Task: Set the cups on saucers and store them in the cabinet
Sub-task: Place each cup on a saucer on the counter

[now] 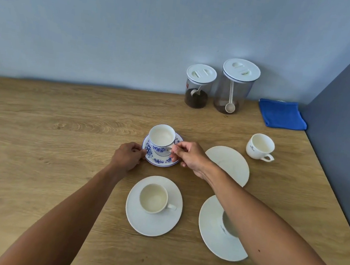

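The blue-and-white flowered porcelain cup (162,138) stands on its matching flowered saucer (160,160) near the middle of the light wooden bench (59,141). The right hand (189,155) pinches the cup's small handle between thumb and fingertips. The left hand (127,155) has its fingers curled on the saucer's left rim.

Just in front, a plain white cup (153,198) sits on a round white saucer (152,225). To its right, a second white saucer (210,234) carries another white cup (227,226), mostly hidden under the right forearm. Behind that lies a bare white saucer (233,163), and beyond it a white logo cup (260,146) stands directly on the bench.

Against the wall are a short clear jar with a white lid (199,87), a taller clear jar with a white lid (237,85) and a folded blue cloth (282,114).
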